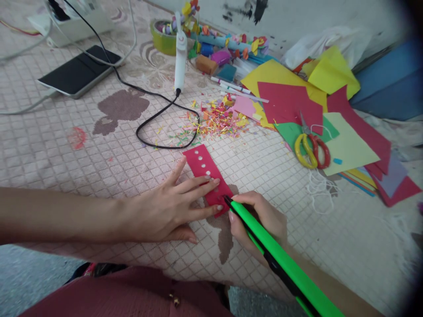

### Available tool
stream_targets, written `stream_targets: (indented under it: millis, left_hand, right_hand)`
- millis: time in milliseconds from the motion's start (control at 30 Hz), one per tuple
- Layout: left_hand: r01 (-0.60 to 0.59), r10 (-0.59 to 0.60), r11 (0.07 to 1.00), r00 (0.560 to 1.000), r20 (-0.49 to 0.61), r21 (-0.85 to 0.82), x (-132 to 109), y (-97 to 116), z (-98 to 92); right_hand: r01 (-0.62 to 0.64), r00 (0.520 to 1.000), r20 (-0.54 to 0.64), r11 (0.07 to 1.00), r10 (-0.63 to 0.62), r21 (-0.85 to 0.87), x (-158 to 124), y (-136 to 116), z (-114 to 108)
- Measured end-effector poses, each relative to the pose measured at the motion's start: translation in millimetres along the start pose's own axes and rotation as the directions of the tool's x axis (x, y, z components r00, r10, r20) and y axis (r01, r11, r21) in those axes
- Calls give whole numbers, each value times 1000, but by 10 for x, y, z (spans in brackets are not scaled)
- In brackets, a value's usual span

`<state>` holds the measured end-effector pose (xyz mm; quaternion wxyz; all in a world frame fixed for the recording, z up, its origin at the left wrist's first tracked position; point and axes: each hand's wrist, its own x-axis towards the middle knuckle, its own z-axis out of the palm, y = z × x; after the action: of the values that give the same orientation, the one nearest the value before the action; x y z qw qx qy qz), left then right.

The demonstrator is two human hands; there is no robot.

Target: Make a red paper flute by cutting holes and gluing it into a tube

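Note:
A narrow red paper strip [209, 165] lies aslant on the patterned cloth, with a row of small cut-out holes along it. My left hand [180, 202] is laid flat across the strip with its fingers spread, holding it against the cloth. Gripped in my right hand [262, 218] is a long green-and-black utility knife [280, 255]. Its dark tip touches the strip near the lower right end, beside my left fingertips. What the tip is cutting there is too small to make out.
Beyond the strip are paper scraps [221, 119] and a white glue gun [180, 59] with a looping black cord. Scissors [312, 149] rest on coloured paper sheets [350, 141] at right. A tablet-like device [81, 70], power strip [72, 26] and green tape roll [163, 39] stand farther back.

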<state>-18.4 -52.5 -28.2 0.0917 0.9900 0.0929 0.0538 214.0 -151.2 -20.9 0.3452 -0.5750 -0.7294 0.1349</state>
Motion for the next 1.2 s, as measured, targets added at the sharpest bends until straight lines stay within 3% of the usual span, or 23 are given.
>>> stream_targets:
  millis: [267,567,833,967,1200]
  left_hand:
    - [1,-1,1000,1000,0,-8,3,3,6]
    - [4,-4,1000,1000,-26,11,41,28,-41]
    - [-189,191,979,981,20,-77,51,-221,-60]
    - [-156,160,985,986,53,-77,41,-206,-79]
    - [-79,79,995,997,-15,-61,57,-57,-74]
  right_hand:
    - [-116,993,4,993,116,14,-11,-18,-5]
    - [-73,997,37,997,74,-6,55,-11,-42]
    - [-72,997,42,997,71,29,80,11,-39]
    - [-71,997,37,997,69,33,80,-10,-24]
    - [-39,999,11,999,39,12,30,-8,-8]
